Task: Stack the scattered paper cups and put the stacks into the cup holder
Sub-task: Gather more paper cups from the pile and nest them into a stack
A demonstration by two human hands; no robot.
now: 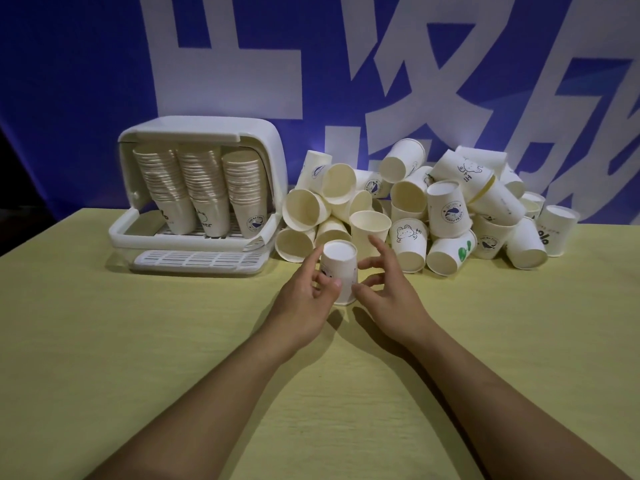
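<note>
Paper, thin and waxy white, makes up everything to be handled here: each cup looks nearly weightless, easy to dent at the wall and stiffest at the rolled rim and the base, so the judgement is that a light pinch low on the wall or around the rim suits it better than a squeeze at mid-height. One cup (338,271) stands upside down on the yellow worktop (138,341), just in front of the pile, its flat base facing up. The left hand (304,296) holds it: thumb and curled fingers lie on the near side of its wall, the forefinger reaching up toward the base. The right hand (388,289) hovers just beside the cup with fingers spread and loosely bent; its grip holds nothing, though whether the thumb tip touches the cup's lower edge cannot be told. Behind, the pile (433,216) of loose cups lies tumbled against the blue banner (69,81), most on their sides with mouths toward the camera, a few inverted, one upright just beyond the right hand's fingers. To the left sits the white holder (263,157), lid raised, with three tall stacks (204,192) standing mouth-up side by side inside it, leaning slightly. A slatted tray (194,259) projects from its front. Nested stacks will probably be stiffer than single cups but liable to sway.
</note>
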